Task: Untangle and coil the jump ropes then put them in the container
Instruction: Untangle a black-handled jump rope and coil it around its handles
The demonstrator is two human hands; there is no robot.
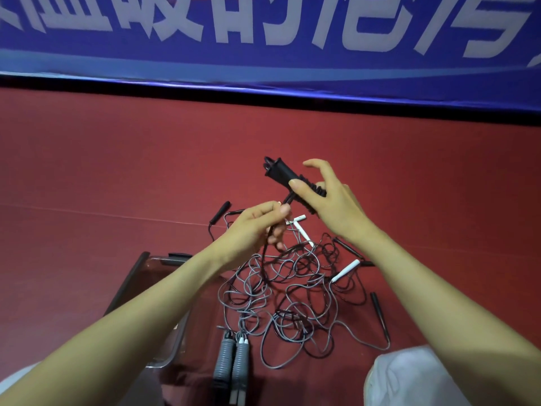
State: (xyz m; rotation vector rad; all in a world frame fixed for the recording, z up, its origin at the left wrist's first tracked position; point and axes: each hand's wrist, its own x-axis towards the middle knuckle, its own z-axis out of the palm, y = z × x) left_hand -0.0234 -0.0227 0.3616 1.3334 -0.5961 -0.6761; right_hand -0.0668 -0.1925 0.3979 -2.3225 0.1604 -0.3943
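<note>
My right hand (328, 200) grips a pair of black jump-rope handles (281, 171) held together above the floor, with black cord wound round them near my palm. My left hand (257, 227) pinches the black cord (270, 230) just below the handles; the cord runs down into a tangled heap of grey and black ropes (292, 291) on the red floor. A clear plastic container (137, 276) lies at the lower left, partly hidden under my left forearm. Two grey ribbed handles (231, 358) lie side by side near the bottom edge.
White slim handles (345, 269) and black slim handles (380, 315) stick out of the heap. Another black handle (219, 212) lies behind my left hand. A blue banner (263, 39) with white characters runs along the far edge of the red floor. My knees show at both bottom corners.
</note>
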